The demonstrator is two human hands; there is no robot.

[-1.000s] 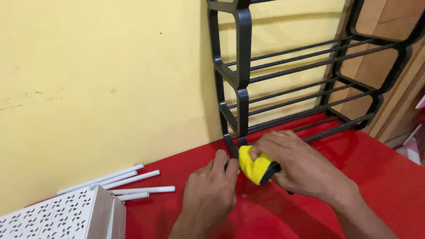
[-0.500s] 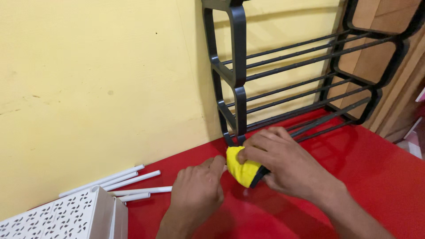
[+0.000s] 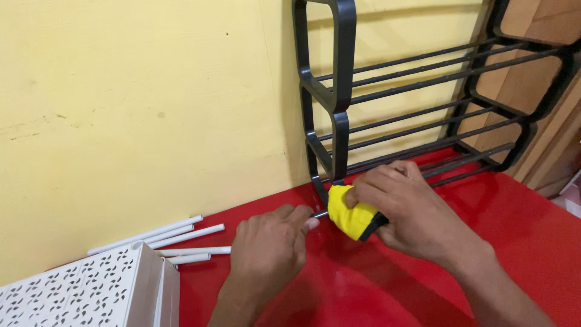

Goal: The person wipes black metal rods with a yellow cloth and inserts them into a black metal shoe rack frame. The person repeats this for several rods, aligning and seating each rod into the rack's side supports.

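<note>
My right hand (image 3: 417, 212) grips a yellow and black tape measure (image 3: 354, 216) just above the red floor, at the foot of a black rack (image 3: 336, 103) with thin rods as shelves. My left hand (image 3: 269, 248) pinches the short bit of metal tape (image 3: 319, 214) coming out of the case's left side, fingertips close to the rack's bottom corner. The two hands are only a few centimetres apart.
The rack stands against a yellow wall (image 3: 139, 103) on a glossy red floor (image 3: 532, 224). Several white tubes (image 3: 175, 236) lie along the wall at the left. A white perforated panel (image 3: 78, 293) sits at the bottom left. Wooden boards (image 3: 544, 91) stand behind the rack at right.
Both hands shifted slightly left with the tape measure, staying at the rack's foot. My left hand's fingers closed on the tape end.
</note>
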